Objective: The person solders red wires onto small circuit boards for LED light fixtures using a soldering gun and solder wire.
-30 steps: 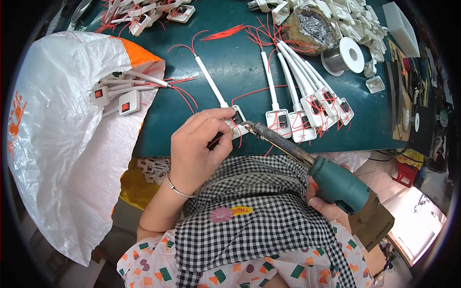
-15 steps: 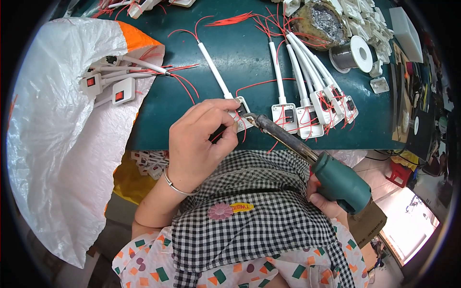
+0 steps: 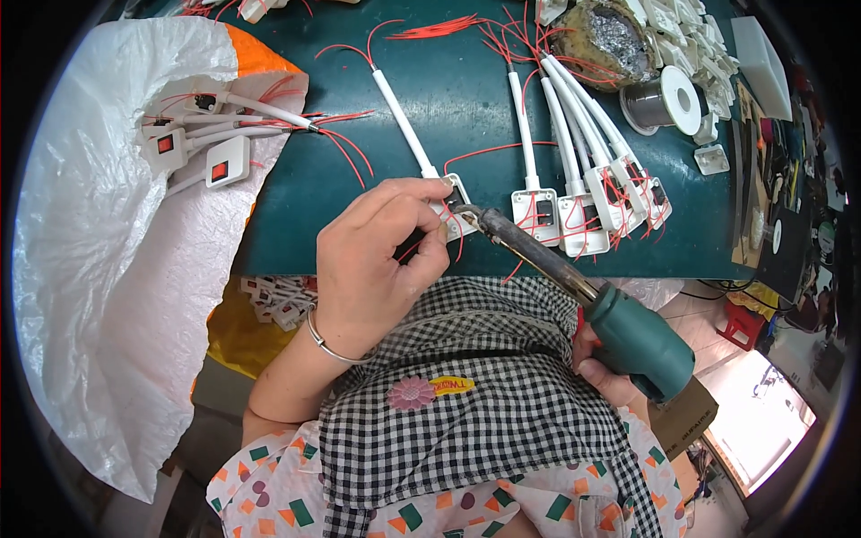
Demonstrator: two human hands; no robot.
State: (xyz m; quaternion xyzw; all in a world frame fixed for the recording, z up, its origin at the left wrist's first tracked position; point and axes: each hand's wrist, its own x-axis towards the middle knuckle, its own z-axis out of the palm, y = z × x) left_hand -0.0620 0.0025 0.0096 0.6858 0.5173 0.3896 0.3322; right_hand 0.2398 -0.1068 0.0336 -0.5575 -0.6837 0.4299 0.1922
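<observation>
A white switch housing [image 3: 456, 229] lies open on the table with a black switch and red wires inside, and a white tube [image 3: 404, 123] runs away from its far end. My left hand [image 3: 381, 242] is closed at the housing's left side, its fingertips pinching a red wire and resting against the housing; they partly cover it. My right hand [image 3: 608, 377] grips a soldering iron [image 3: 637, 339] with a green handle, mostly hiding my fingers. The iron's bent, dark tip reaches the switch inside the housing, close to my left fingertips.
Several wired housings [image 3: 535, 217] lie to the right. Beyond them are a solder spool [image 3: 680, 100], a crusted lump with a silvery hollow [image 3: 612, 40] and piled white parts [image 3: 695, 40]. At left, a white plastic sack [image 3: 99, 269] holds finished-looking switches [image 3: 228, 162].
The view has shifted slightly. My left hand still pinches at the housing and the iron's tip stays at the switch; the hands have barely moved.
</observation>
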